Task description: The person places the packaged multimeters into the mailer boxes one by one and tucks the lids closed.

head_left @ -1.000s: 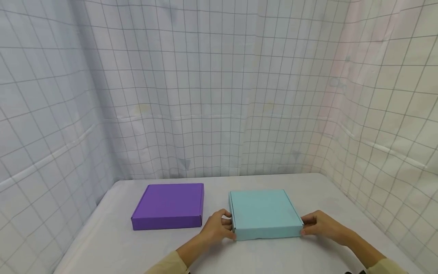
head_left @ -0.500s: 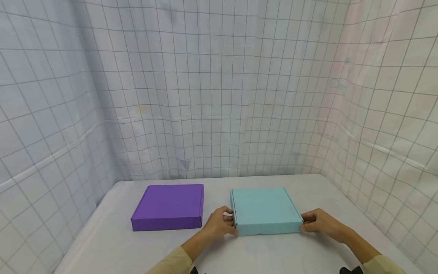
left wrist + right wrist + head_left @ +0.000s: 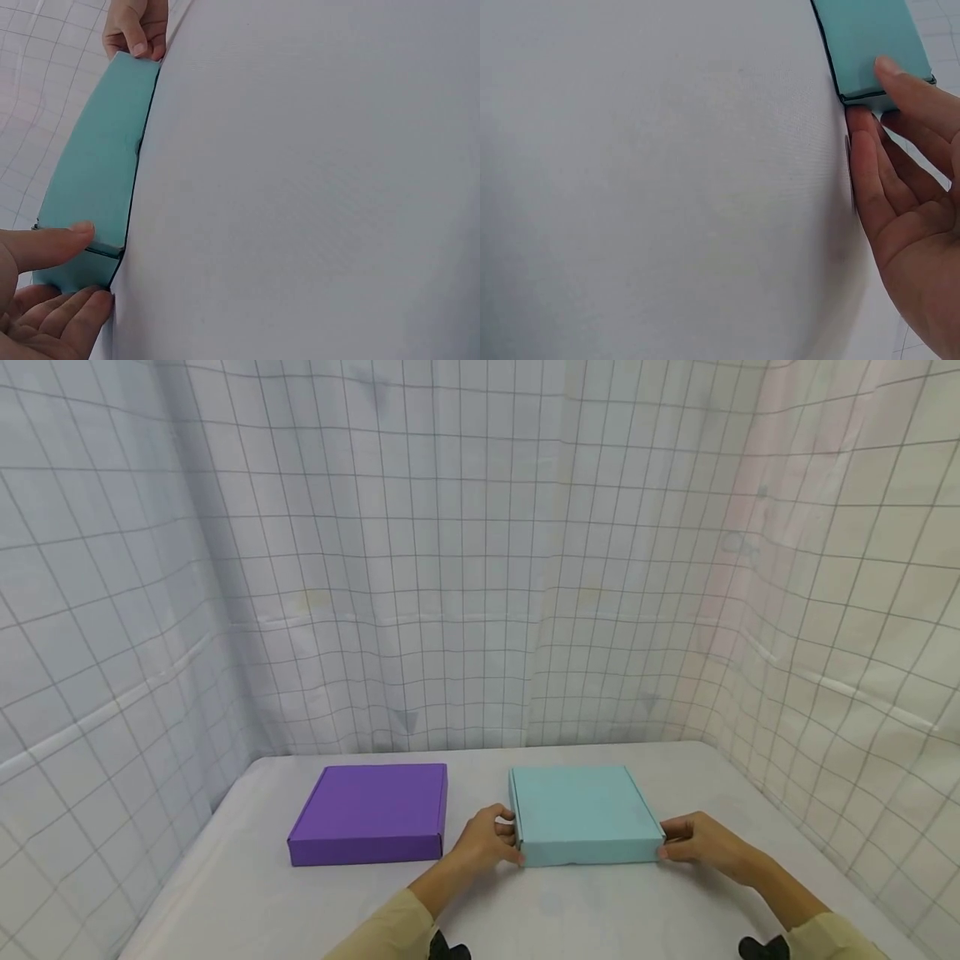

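A closed, flat light blue cardboard box (image 3: 587,803) lies on the white-covered table (image 3: 577,910), right of the middle. At its near left corner my left hand (image 3: 483,842) grips it, the thumb on the front face and the fingers against the left side. My right hand (image 3: 705,843) holds the near right corner likewise, thumb in front. The left wrist view shows the box's front face (image 3: 97,165) running between both hands. In the right wrist view, the right thumb presses on the box (image 3: 874,45) while the other fingers lie at its end.
To the left sits a closed purple cardboard box (image 3: 371,806), a short gap away from the light blue one. White cloth with a dark grid (image 3: 465,568) hangs behind the table and along both sides.
The light blue box has slid away from me across the table and slightly to the right, with both hands moving along. The purple box stays where it was.
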Demonstrator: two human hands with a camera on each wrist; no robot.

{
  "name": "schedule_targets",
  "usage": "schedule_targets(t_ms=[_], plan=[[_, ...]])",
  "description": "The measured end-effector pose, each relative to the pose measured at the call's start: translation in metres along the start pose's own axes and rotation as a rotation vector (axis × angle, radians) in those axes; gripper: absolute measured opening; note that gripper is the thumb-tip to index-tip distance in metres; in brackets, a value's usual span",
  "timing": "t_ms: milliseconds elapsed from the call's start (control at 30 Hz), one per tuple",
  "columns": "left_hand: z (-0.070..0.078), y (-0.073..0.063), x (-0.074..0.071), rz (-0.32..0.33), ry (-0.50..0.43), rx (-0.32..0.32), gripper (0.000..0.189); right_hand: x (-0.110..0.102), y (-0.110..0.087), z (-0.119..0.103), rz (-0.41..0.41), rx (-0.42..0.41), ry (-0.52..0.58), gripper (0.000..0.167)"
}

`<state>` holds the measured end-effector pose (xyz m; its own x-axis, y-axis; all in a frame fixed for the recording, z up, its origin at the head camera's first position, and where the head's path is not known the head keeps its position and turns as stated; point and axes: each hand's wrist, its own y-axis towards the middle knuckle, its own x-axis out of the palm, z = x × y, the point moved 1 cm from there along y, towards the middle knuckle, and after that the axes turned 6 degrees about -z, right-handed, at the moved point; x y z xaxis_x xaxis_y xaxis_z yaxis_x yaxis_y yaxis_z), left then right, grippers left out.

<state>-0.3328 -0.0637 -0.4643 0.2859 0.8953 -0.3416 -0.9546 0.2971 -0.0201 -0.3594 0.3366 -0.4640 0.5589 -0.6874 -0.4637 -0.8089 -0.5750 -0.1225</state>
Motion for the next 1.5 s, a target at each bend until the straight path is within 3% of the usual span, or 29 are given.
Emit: schedule_targets(t_ms=[300,767,1100,1333,1500], plan=[[0.002,0.008,-0.001,0.015,0.001,-0.015,0.062,-0.003,0.005,0.003,0.024,0.019,0.018,0.065],[0.002,0.009,-0.002,-0.003,-0.039,0.004,0.061,-0.004,0.005,0.001,0.047,0.033,0.001,0.066],[0.007,0.005,-0.002,0.009,0.060,-0.018,0.070,-0.005,0.008,-0.015,0.045,0.034,-0.069,0.072],[0.017,-0.005,-0.020,0.027,0.137,0.012,0.074,-0.011,0.012,-0.029,0.125,0.006,-0.139,0.075],[0.022,-0.015,-0.045,0.080,0.207,0.101,0.065,-0.011,0.017,-0.052,0.186,-0.040,-0.220,0.068]])
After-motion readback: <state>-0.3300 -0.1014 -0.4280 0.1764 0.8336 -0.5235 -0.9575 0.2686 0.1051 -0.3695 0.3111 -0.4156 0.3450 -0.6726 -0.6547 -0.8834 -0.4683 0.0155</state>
